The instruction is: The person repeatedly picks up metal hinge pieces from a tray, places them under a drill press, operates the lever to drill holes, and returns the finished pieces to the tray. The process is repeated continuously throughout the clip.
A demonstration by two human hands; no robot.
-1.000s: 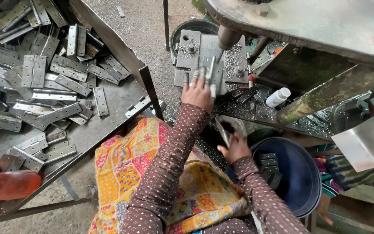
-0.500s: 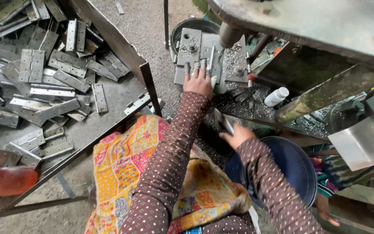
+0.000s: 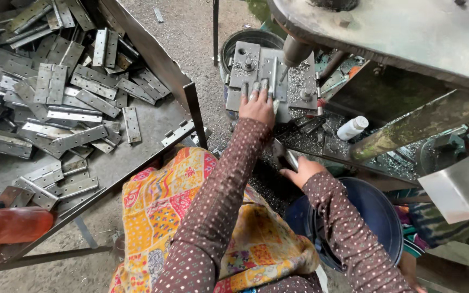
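left hand (image 3: 257, 106) lies flat, fingers spread, pressing a hinge piece (image 3: 274, 81) on the press plate (image 3: 245, 65). right hand (image 3: 299, 171) is curled round a metal piece (image 3: 284, 156). many hinges (image 3: 55, 87) wait in the tray (image 3: 158, 70); most work seems left.

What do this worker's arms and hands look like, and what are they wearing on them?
Both arms are covered to the wrist by long, close-fitting sleeves of dark brown cloth scattered with small pale dots. The left hand and right hand are bare, without gloves. No rings, watch or bracelets can be made out.
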